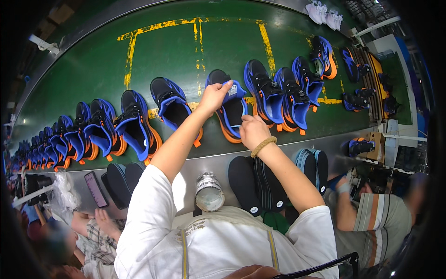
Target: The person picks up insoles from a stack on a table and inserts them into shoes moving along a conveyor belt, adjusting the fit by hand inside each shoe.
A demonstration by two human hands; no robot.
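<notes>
A black and blue sneaker (232,113) with an orange sole stands in front of me on the green surface, its opening toward me. My left hand (215,97) is closed on its tongue, thumb pressed on the inner side beside a pale label. With curled fingers, my right hand (254,131) grips the right edge of the collar near the heel. A single matching sneaker (173,104) is just left of my left hand. To the right of my hands, another sneaker (264,90) stands close by, its opening also toward me.
Rows of sneakers (96,125) run along the green table (162,53) on both sides. A metal ledge (190,162) nearer me holds a smeared can (209,193), black insoles (244,183) and blue-edged insoles (311,167). Co-workers sit left and right (371,214).
</notes>
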